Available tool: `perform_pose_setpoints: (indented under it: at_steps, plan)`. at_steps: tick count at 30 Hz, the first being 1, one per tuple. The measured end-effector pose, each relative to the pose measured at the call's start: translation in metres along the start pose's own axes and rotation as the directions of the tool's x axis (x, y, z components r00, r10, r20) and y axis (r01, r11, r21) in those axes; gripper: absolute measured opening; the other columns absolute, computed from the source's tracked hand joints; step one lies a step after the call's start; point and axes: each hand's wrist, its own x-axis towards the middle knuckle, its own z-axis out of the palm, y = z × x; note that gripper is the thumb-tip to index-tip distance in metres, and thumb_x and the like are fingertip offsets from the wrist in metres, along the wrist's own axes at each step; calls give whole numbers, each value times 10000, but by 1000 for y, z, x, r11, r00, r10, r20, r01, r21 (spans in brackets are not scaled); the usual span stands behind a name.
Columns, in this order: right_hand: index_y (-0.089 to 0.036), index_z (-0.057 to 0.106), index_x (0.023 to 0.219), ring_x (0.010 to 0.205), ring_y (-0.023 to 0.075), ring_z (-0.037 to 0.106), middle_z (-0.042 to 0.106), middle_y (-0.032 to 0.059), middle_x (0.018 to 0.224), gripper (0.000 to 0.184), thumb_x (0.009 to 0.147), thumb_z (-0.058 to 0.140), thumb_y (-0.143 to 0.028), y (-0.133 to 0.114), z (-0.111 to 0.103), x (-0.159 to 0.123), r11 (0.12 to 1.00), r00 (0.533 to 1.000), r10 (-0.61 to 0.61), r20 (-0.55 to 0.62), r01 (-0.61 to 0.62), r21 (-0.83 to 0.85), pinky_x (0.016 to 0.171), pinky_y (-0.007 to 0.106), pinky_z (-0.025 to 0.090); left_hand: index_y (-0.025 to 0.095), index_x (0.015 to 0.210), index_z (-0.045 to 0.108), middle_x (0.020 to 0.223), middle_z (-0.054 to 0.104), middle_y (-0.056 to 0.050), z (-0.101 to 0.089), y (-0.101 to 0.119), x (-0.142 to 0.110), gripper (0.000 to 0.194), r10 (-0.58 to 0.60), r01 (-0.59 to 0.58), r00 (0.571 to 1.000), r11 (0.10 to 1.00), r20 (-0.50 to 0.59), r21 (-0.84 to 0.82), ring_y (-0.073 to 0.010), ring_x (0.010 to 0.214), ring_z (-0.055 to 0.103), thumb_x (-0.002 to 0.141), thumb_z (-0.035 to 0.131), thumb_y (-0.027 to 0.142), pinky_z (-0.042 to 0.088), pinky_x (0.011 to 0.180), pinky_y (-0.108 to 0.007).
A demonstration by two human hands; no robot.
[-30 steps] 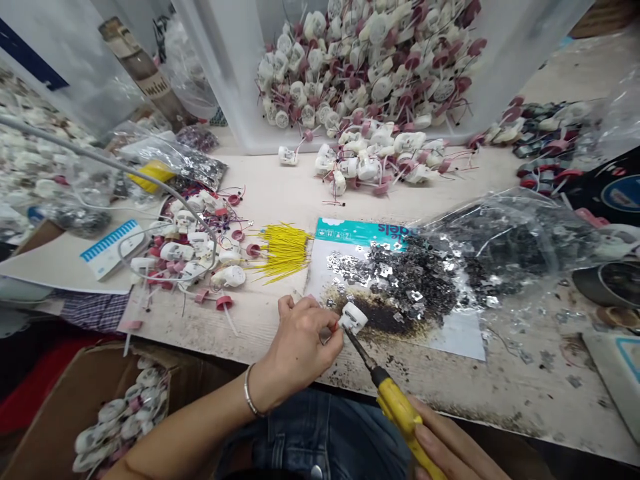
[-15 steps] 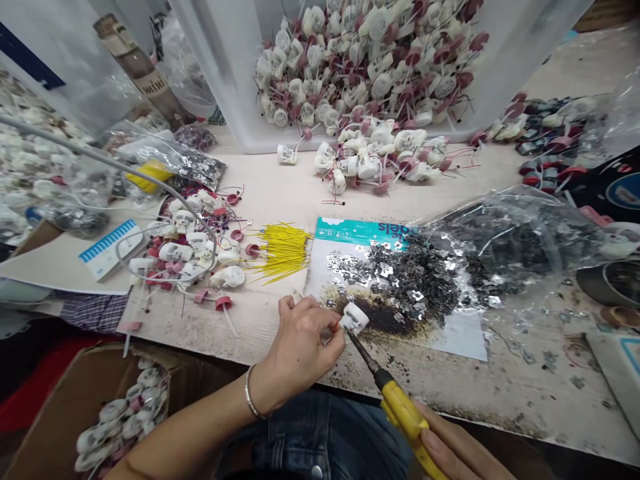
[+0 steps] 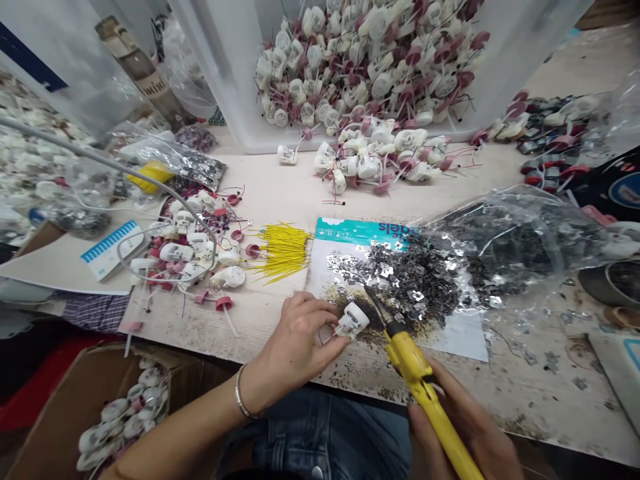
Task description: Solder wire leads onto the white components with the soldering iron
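Between thumb and fingers, my left hand [image 3: 300, 337] pinches a small white plastic part [image 3: 354, 321] with a thin reddish wire beside the fingertips. My right hand [image 3: 457, 413] is wrapped round a yellow soldering iron [image 3: 413, 363]. The iron's dark tip is apart from the white part, over the brown-stained edge of a paper sheet [image 3: 467, 333]. On that sheet lies a heap of small metal pieces [image 3: 420, 267], some shiny and some dark. A bundle of yellow wires [image 3: 285, 252] lies left of the sheet.
A large translucent bin [image 3: 240, 127] full of white and pink parts stands at the back, with more parts [image 3: 375, 157] before it. Another parts pile [image 3: 190, 247] lies left, under a grey cable [image 3: 100, 157]. A clear plastic bag [image 3: 530, 247] lies right; a cardboard box [image 3: 55, 427] stands lower left.
The soldering iron has moved up and away from the white part, its tip now over the sheet. My left hand has turned the white part slightly; more of my right hand shows.
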Motion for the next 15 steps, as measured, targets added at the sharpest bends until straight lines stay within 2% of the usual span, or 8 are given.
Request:
perform_pose_setpoints:
  at_steps: [2,3,5,7,8,11,13,15]
  plan:
    - [-220,627,845,1060,204,654,607,49,1251,135,788,621,-98,7,13,8,999,999,-47,-19,47,-17,790,262,592,170,964,688,1141,680,-93,-4,-4,-2,361,65,-65,998,997,-5,41,-308,1147,510,695,782,393,379,977,-463]
    - [-213,581,744,1067,188,644,576,35,1274,140,787,609,-83,12,21,14,997,996,-83,-36,82,-9,774,243,589,174,986,682,1191,657,-100,-5,-6,-3,410,86,-87,996,994,14,64,-334,1209,467,674,794,415,352,1008,-495]
    - [-194,552,752,1055,171,634,512,54,1306,172,751,638,-45,22,38,24,989,988,-143,-60,141,-35,758,232,589,183,956,675,1203,654,-87,-7,-7,-4,309,108,-113,992,990,58,86,-339,1256,442,720,763,363,290,1056,-533]
    - [-192,566,814,1107,175,602,469,63,1319,181,762,616,-26,32,54,31,978,977,-210,26,210,-12,827,258,579,179,887,666,1096,698,-61,-8,-6,-4,86,114,-120,990,990,88,73,-278,1169,537,818,653,229,268,1082,-513]
    - [-194,569,832,1123,175,591,460,62,1319,186,769,605,-22,36,60,32,974,973,-226,53,226,10,855,269,573,174,865,663,1020,717,-47,-9,-5,-3,68,109,-115,988,992,105,54,-239,1081,593,851,597,176,297,1072,-483]
    - [-202,587,895,1128,175,588,448,58,1335,218,778,585,-19,40,69,26,970,968,-243,67,240,49,858,273,576,167,843,675,881,726,-27,-13,-5,0,151,58,-53,987,998,153,-35,-167,851,652,895,534,155,447,913,-348]
    - [-199,597,895,1119,184,599,451,64,1346,218,775,587,-17,38,66,19,971,969,-233,79,228,66,844,276,582,169,834,694,873,717,-33,-13,-7,5,158,-7,16,990,998,143,-60,-157,820,650,895,548,168,482,795,-282]
    - [-189,597,885,1095,191,616,502,76,1304,206,768,601,-20,32,57,15,975,972,-211,105,202,91,845,288,583,169,836,706,852,701,-43,-9,-10,9,164,-78,78,987,997,141,7,-165,808,642,890,552,154,484,745,-267]
